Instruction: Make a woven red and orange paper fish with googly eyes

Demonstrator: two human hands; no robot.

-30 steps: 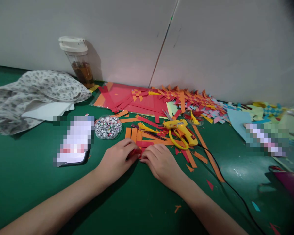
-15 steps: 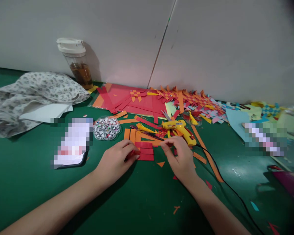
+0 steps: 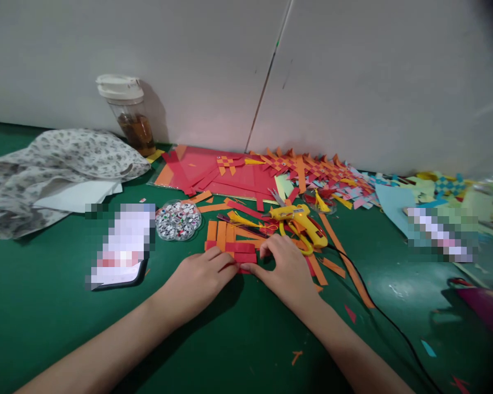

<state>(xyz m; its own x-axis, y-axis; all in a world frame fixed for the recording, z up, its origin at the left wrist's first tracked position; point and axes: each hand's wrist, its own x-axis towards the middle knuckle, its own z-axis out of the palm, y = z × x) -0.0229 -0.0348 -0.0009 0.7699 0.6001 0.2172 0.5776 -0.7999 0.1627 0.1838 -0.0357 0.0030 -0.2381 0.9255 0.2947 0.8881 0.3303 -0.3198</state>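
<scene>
We record a green tabletop (image 3: 45,328) carrying a patterned cloth (image 3: 57,164) at left, with red paper sheets (image 3: 197,171) and a lidded bottle (image 3: 130,117) against the wall (image 3: 189,54). A phone (image 3: 121,246) is pixelated, unreadable. Near centre lie a yellow glue gun (image 3: 302,223) and a tray of googly eyes (image 3: 199,221). The left hand (image 3: 201,276), fingers together, presses flat on the red and orange paper strips (image 3: 242,247) at centre. The right hand (image 3: 287,268) curls over their right end, hiding it; whether it pinches we cannot tell.
</scene>
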